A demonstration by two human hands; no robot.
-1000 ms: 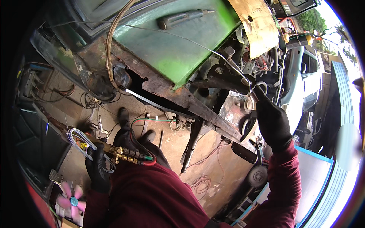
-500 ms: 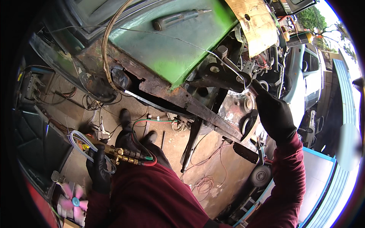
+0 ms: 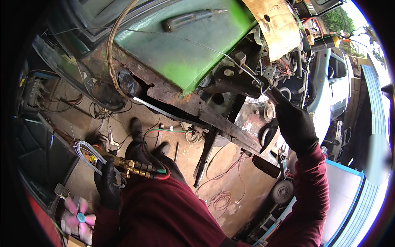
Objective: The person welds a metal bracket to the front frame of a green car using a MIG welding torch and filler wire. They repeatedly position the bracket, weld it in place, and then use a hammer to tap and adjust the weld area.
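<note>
My left hand, in a black glove, is closed around a brass gas torch with a green and a red hose at its end. A coil of thin pale wire hangs over the same hand. At the right, my gloved right hand grips the handle of what looks like a hammer, its head beyond a dark metal bracket. A thin wire runs across the green-painted panel and bends near the bracket. A screwdriver lies on that panel.
A rusty vehicle frame edge crosses in front of me, with a brown cable looping over it. Hoses and locking pliers lie on the floor. A pink-bladed fan stands lower left; a tan sheet sits upper right.
My right hand and the hammer have shifted very slightly. The view has moved a little; my left hand keeps the torch and the wire coil.
</note>
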